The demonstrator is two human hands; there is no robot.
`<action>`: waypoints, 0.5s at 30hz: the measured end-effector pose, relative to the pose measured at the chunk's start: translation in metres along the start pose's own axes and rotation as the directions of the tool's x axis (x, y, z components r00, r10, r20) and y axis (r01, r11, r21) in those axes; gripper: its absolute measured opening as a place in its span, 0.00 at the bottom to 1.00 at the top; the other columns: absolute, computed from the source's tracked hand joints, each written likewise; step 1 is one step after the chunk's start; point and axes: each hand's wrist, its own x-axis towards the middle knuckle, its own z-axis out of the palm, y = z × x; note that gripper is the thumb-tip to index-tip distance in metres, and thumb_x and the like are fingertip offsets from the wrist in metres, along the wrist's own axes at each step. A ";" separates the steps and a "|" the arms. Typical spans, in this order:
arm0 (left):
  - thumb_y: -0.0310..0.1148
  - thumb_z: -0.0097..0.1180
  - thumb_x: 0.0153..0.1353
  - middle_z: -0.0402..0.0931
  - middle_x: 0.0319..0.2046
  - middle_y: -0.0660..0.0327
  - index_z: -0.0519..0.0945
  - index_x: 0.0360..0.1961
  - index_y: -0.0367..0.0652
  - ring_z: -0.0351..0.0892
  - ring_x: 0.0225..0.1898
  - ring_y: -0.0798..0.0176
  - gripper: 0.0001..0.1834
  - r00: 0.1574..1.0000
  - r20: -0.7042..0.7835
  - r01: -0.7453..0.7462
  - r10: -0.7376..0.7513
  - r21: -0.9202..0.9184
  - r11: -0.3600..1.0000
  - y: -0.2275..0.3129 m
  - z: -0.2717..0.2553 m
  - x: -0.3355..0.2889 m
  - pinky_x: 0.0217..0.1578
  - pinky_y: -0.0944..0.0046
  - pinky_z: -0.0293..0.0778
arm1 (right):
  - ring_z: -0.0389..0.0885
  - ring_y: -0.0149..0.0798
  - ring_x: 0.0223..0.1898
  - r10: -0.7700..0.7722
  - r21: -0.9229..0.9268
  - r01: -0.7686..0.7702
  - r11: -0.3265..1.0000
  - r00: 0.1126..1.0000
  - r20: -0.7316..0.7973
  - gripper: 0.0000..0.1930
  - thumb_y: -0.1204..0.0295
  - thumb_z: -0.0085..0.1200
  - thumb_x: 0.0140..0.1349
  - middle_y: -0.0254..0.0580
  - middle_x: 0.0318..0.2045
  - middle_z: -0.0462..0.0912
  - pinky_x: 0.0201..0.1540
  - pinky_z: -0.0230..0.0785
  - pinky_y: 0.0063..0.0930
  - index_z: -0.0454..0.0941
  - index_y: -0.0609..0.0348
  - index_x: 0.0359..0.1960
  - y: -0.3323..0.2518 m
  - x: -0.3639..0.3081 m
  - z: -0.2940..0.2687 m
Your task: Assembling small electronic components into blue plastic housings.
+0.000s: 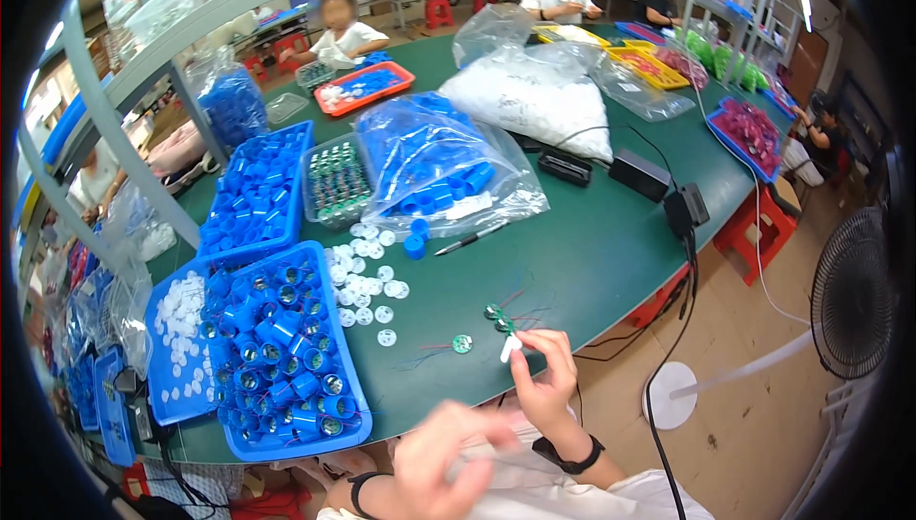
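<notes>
My right hand (pixel 546 375) is at the near edge of the green table, its thumb and fingers pinching a small white plastic piece (pixel 511 347). Just beyond those fingertips lie small round green circuit boards (pixel 494 314) with thin wires. One more round circuit board (pixel 462 343) rests apart, left of the pinched piece, its wires trailing to the left. My left hand (pixel 444 458) is low in front of my body, smeared by motion, so its grip is unclear. Loose clear-white plastic discs (pixel 361 283) are scattered on the table farther left.
At left stand a blue tray (pixel 358 396) of blue cups with boards inside, a tray of white discs and a blue bin (pixel 303 162) of cups. Farther back are a bag of blue cups (pixel 420 153), a pen (pixel 472 239) and black adapters (pixel 639 175). A fan (pixel 852 291) stands right.
</notes>
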 end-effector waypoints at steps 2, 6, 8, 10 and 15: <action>0.23 0.53 0.61 0.75 0.35 0.55 0.72 0.48 0.32 0.78 0.36 0.64 0.14 0.957 -0.218 0.236 -0.192 0.199 0.951 -0.018 0.004 -0.001 0.38 0.66 0.74 | 0.77 0.42 0.36 0.004 0.114 -0.012 0.993 0.997 0.073 0.13 0.83 0.62 0.49 0.43 0.35 0.80 0.40 0.69 0.31 0.80 0.62 0.38 -0.019 0.001 -0.005; 0.24 0.51 0.65 0.75 0.41 0.55 0.69 0.51 0.32 0.76 0.42 0.66 0.14 0.884 -0.096 0.446 -0.458 -0.126 0.886 -0.042 0.000 -0.022 0.46 0.65 0.73 | 0.77 0.40 0.36 -0.146 0.259 0.078 0.963 0.956 0.256 0.14 0.83 0.64 0.47 0.42 0.36 0.81 0.37 0.69 0.30 0.80 0.62 0.38 -0.046 0.007 -0.008; 0.23 0.50 0.65 0.75 0.41 0.55 0.69 0.50 0.32 0.76 0.43 0.66 0.13 0.866 -0.087 0.431 -0.492 -0.367 0.824 -0.044 -0.002 -0.033 0.47 0.64 0.74 | 0.77 0.40 0.36 -0.204 0.294 0.113 0.949 0.932 0.300 0.15 0.83 0.64 0.47 0.43 0.35 0.80 0.37 0.69 0.29 0.80 0.62 0.39 -0.050 0.010 -0.004; 0.21 0.48 0.66 0.75 0.42 0.55 0.70 0.48 0.31 0.77 0.46 0.65 0.10 0.858 -0.063 0.378 -0.510 -0.595 0.709 -0.043 -0.007 -0.038 0.49 0.62 0.76 | 0.77 0.40 0.36 -0.260 0.328 0.146 0.933 0.904 0.340 0.15 0.83 0.65 0.47 0.44 0.35 0.80 0.37 0.69 0.29 0.79 0.62 0.39 -0.054 0.012 0.001; 0.19 0.51 0.64 0.75 0.43 0.54 0.70 0.48 0.31 0.78 0.46 0.64 0.12 0.846 -0.127 0.368 -0.517 -0.564 0.740 -0.039 -0.021 -0.043 0.48 0.63 0.77 | 0.79 0.42 0.37 -0.388 0.387 0.223 0.895 0.817 0.427 0.21 0.82 0.67 0.44 0.44 0.39 0.82 0.38 0.71 0.31 0.78 0.60 0.43 -0.059 0.018 0.008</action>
